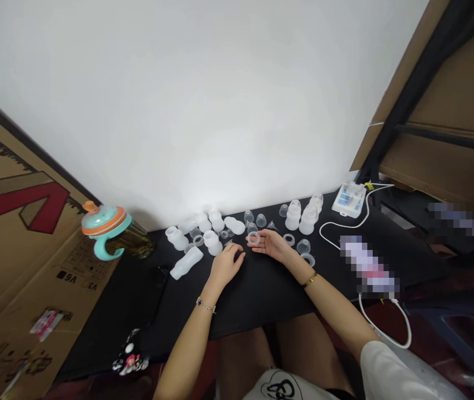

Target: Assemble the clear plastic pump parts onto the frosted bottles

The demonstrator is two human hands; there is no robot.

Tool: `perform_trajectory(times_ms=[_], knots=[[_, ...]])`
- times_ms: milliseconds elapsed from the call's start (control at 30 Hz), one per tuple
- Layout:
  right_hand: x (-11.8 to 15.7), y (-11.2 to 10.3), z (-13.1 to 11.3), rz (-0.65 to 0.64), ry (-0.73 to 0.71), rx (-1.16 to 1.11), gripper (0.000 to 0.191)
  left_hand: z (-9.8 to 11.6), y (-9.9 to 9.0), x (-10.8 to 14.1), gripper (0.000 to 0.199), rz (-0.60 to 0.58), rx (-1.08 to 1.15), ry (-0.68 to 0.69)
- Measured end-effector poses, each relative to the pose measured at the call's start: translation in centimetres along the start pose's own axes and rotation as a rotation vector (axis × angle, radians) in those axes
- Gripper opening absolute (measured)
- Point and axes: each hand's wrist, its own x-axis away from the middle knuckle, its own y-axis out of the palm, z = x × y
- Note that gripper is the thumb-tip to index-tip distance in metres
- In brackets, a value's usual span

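Note:
My left hand [225, 264] is just above the black table, its fingers loosely bent and the thumb apart. Beyond its fingertips lies a small clear piece, partly hidden; a white baby bottle [212, 243] stands close by. My right hand [272, 245] is turned palm up and holds a clear ring [253, 238] at its fingertips. Behind that ring sit clear domed caps [261, 220]. Another white bottle [186, 263] lies on its side to the left. To the right are a loose ring [289, 239], a clear dome [303, 246] and capped bottles [293, 215].
A large jug [116, 230] with a turquoise lid stands at the left by a cardboard box [33, 222]. At the right are a white compartment case [348, 199], a cable [332, 225] and a blurred-out object [368, 264]. A beaded charm [131, 361] hangs near the front-left edge.

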Motion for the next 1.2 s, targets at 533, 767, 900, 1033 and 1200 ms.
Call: perform_trajectory(times_ms=[533,767,900,1033,1200], knots=[[0.3,0.6,0.1,0.057,0.020,0.042,0.018,0.0,0.9,-0.3,0.043,0.084,-0.176,-0.176],[0.2,0.7,0.3,0.072,0.013,0.068,0.019,-0.6,0.8,-0.3,0.040,0.060,-0.179,-0.146],[0.2,0.7,0.2,0.091,0.008,0.064,0.019,-1.0,1.0,-0.1,0.042,0.109,-0.165,-0.078],[0.0,0.4,0.4,0.087,-0.010,0.053,0.016,-1.1,0.9,-0.1,0.042,0.197,-0.122,-0.005],[-0.3,0.2,0.5,0.099,-0.018,0.040,0.016,-0.7,0.6,0.0,0.033,0.305,0.010,-0.019]])
